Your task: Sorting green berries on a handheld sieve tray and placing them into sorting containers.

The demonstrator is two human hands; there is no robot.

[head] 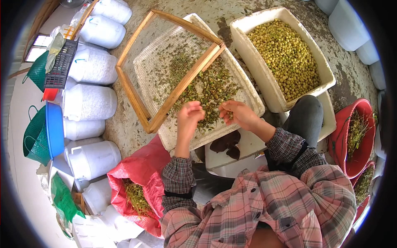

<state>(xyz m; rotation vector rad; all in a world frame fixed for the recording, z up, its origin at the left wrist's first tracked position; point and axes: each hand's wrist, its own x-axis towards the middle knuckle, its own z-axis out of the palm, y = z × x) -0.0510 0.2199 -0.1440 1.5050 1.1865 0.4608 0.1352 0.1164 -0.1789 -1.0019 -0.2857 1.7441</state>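
Observation:
Both my hands are over a shallow white foam tray strewn with small round green fruits, leaf bits and stems. My right hand is curled palm-inward around a few small round fruits. To its left, my left hand has its fingers bent together; whether a fruit sits between the fingertips is too small to tell. A wood-framed wire mesh sieve lies tilted across the tray's left part, close to my left hand. Finer debris shows through its mesh.
At right stands a deep foam box of yellow-green fruits. A red tub of stems is beyond my knee. A red sack of plant stalks lies at left, before white plastic drums and a blue basin.

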